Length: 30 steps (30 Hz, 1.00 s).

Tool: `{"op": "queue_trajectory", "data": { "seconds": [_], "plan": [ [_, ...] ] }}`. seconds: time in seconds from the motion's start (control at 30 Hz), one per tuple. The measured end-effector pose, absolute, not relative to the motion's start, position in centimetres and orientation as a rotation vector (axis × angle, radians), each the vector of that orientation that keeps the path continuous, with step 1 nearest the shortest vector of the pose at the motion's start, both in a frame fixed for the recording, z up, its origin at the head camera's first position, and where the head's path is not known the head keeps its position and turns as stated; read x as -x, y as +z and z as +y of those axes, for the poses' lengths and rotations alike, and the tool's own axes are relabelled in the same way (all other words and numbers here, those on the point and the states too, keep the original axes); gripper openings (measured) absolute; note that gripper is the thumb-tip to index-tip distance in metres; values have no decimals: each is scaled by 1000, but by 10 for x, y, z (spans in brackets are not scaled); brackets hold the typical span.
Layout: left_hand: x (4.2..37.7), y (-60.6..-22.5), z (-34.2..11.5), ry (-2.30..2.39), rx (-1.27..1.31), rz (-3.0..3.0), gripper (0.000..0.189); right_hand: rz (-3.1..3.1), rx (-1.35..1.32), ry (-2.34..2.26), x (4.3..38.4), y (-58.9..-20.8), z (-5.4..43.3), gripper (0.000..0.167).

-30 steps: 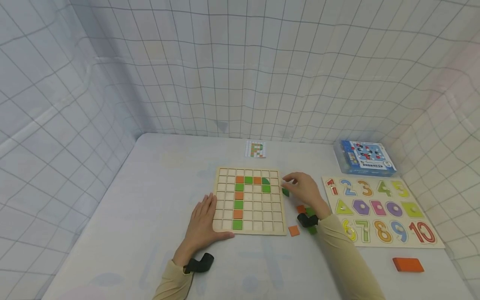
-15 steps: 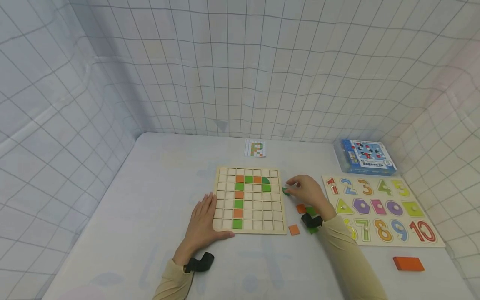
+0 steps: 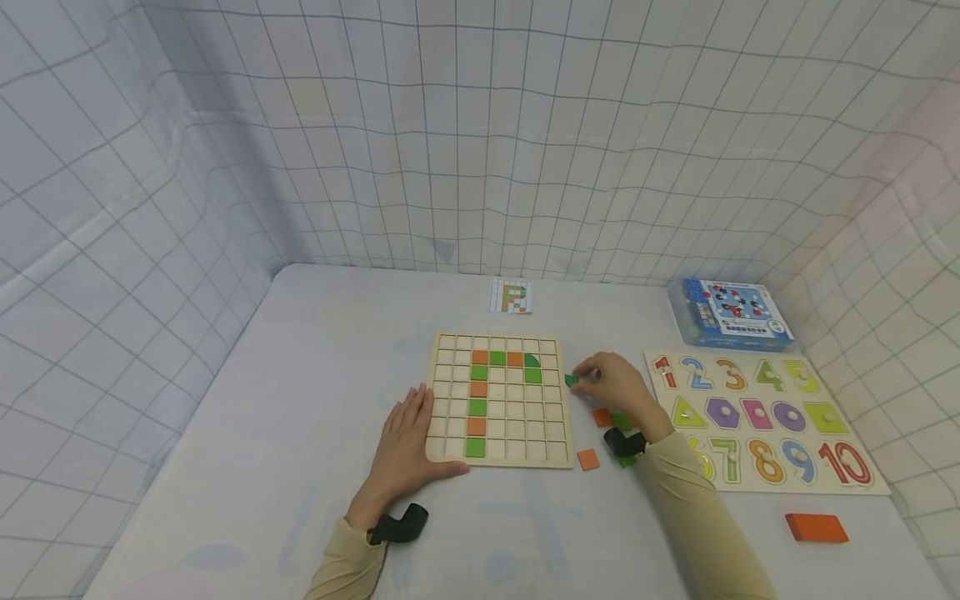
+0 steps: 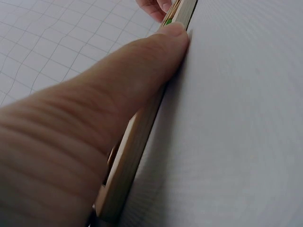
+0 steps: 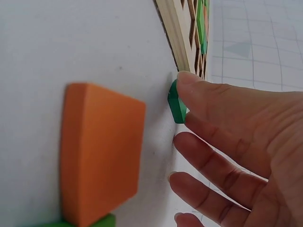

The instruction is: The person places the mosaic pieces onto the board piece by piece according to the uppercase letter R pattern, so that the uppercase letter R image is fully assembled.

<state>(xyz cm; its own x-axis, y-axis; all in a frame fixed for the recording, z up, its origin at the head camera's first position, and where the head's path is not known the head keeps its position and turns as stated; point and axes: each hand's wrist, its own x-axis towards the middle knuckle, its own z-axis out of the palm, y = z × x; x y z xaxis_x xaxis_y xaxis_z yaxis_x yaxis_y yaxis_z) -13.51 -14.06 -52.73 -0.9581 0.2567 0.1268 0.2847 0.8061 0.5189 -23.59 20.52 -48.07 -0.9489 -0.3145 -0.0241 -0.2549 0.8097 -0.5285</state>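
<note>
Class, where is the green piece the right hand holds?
In the head view, the green piece is just beyond the right edge of the grid board, pinched by the right hand.

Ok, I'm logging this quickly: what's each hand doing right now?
Left hand: open, touching the board.
Right hand: holding a green piece, thumb against it.
</note>
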Motion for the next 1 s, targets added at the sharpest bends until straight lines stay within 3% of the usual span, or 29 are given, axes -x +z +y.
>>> {"op": "queue_trajectory", "data": {
  "seconds": [1.0],
  "plan": [
    [134,-526,-140,-875,438,-2927,122,2835,312,-937,227,-483,203,16]
  ]
}}
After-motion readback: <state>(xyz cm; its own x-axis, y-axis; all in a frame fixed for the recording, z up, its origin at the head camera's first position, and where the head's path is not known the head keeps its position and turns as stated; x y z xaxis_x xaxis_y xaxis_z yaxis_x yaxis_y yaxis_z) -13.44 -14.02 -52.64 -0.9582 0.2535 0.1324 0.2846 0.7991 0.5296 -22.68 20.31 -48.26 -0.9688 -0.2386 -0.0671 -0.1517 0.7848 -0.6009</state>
